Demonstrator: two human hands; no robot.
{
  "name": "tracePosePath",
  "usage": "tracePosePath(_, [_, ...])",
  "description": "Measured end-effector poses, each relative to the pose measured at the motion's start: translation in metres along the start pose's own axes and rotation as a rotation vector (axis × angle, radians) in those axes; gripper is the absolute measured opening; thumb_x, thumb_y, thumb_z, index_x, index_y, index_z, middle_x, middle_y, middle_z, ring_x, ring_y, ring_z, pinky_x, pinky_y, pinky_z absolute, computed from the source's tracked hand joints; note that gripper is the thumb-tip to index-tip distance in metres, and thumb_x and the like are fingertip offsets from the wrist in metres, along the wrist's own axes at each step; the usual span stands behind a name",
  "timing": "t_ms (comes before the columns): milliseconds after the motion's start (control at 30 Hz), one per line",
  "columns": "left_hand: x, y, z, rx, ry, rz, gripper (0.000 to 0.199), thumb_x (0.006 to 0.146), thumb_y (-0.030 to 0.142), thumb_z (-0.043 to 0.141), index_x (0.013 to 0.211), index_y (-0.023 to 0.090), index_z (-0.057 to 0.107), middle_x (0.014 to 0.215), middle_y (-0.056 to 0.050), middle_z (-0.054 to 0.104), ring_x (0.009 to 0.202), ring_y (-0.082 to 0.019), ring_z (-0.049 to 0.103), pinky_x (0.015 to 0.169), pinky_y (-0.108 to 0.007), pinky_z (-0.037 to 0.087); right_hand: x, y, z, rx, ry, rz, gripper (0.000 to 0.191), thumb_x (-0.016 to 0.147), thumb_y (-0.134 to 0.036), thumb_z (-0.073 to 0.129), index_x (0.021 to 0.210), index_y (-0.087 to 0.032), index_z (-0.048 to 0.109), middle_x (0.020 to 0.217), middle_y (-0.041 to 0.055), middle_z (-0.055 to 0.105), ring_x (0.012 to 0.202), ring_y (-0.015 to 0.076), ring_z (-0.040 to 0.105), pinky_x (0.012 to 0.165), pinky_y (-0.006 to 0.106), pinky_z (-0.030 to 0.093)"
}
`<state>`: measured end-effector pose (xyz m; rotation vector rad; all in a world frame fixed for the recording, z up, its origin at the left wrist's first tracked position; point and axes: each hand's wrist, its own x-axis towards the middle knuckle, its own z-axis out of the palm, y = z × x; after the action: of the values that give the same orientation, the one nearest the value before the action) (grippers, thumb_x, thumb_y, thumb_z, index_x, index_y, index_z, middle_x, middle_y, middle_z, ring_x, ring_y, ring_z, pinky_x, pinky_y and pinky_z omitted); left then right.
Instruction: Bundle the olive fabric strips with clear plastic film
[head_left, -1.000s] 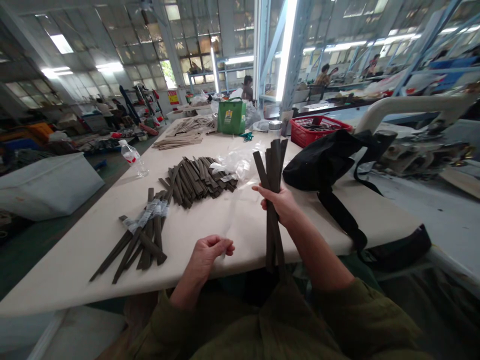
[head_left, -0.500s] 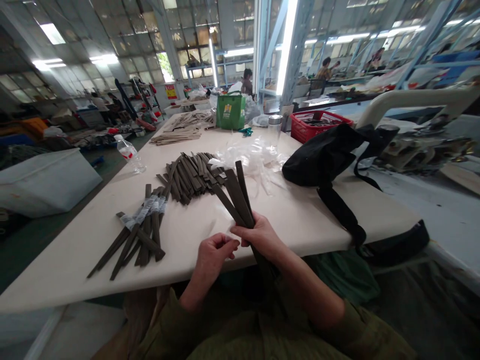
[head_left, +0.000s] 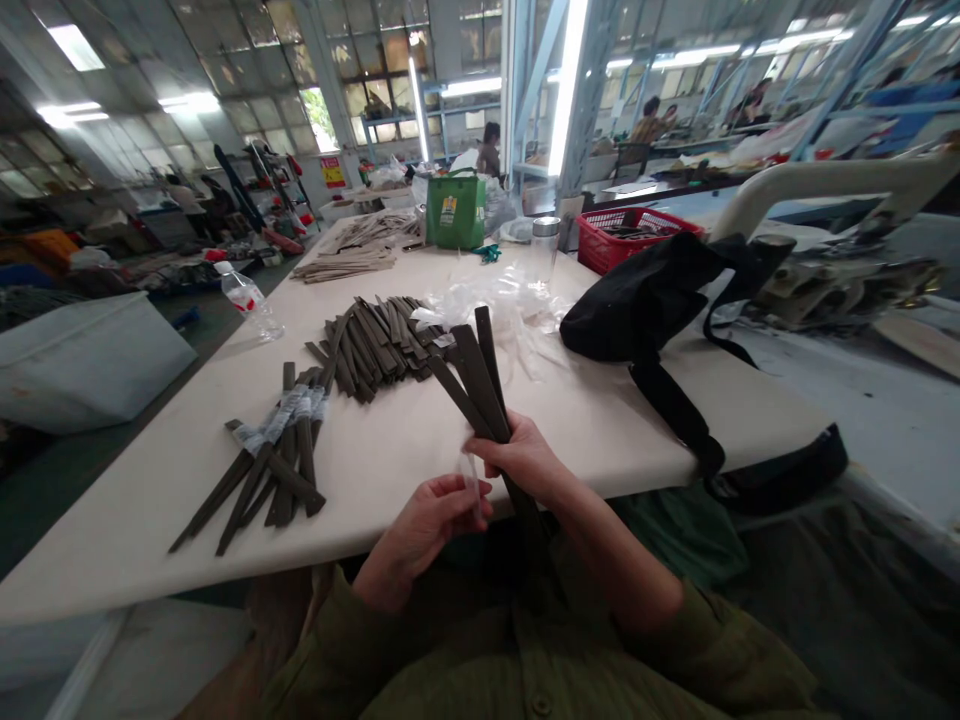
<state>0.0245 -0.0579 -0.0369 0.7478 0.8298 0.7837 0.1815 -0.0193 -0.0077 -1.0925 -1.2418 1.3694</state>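
My right hand (head_left: 525, 460) is closed around several dark brown strips (head_left: 480, 385), which fan out above it and run down below it. Close by on the left, my left hand (head_left: 435, 515) pinches a thin translucent strip (head_left: 472, 480) that reaches up to the right thumb. A loose pile of the same dark strips (head_left: 375, 345) lies on the pale table (head_left: 375, 450). To its left, bundles of strips (head_left: 300, 440) rest across each other, with clear wrapping (head_left: 296, 405) round them. Crumpled clear plastic (head_left: 510, 310) is spread behind my right hand.
A black bag (head_left: 630, 300) with a strap lies at the right, near a red basket (head_left: 626, 235). A bottle (head_left: 251, 305) stands tilted in view at the left. Farther back are a green bag (head_left: 455, 212), a clear jar (head_left: 544, 250) and lighter strips (head_left: 345, 265). People sit in the background.
My left hand has turned and moved slightly right and down, and the translucent strip now shows between the hands. The right hand still grips the dark strips. The whole view has shifted a little.
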Motion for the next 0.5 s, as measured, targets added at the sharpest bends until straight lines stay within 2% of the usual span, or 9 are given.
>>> tracePosePath(267, [0.0032, -0.0037, -0.0012, 0.250, -0.049, 0.083, 0.021, 0.070, 0.030, 0.073, 0.077, 0.010, 0.073, 0.069, -0.007, 0.070, 0.064, -0.015, 0.061, 0.069, -0.028, 0.047, -0.0041, -0.0019, 0.0043, -0.210, -0.040, -0.070, 0.010, 0.068, -0.015, 0.061, 0.072, -0.019, 0.053, 0.057, -0.0085, 0.047, 0.045, 0.0074, 0.049, 0.039, 0.017, 0.043])
tracePosePath(400, [0.0018, -0.0054, 0.0013, 0.260, -0.071, 0.105, 0.023, 0.077, 0.031, 0.064, 0.074, 0.010, 0.073, 0.072, -0.009, 0.071, 0.066, -0.015, 0.061, 0.068, -0.027, 0.046, -0.0052, -0.0044, 0.0027, -0.259, -0.052, -0.100, 0.009, 0.071, -0.017, 0.061, 0.074, -0.019, 0.053, 0.057, -0.0083, 0.046, 0.045, 0.0077, 0.050, 0.040, 0.017, 0.042])
tracePosePath(500, [-0.0016, -0.0034, 0.0016, 0.175, -0.032, 0.087, 0.023, 0.079, 0.029, 0.062, 0.075, 0.010, 0.074, 0.074, -0.009, 0.071, 0.066, -0.015, 0.062, 0.067, -0.025, 0.047, -0.0075, -0.0091, -0.0029, -0.249, -0.029, -0.094, 0.011, 0.076, -0.024, 0.063, 0.079, -0.019, 0.054, 0.062, -0.0063, 0.054, 0.045, 0.0084, 0.052, 0.041, 0.019, 0.043])
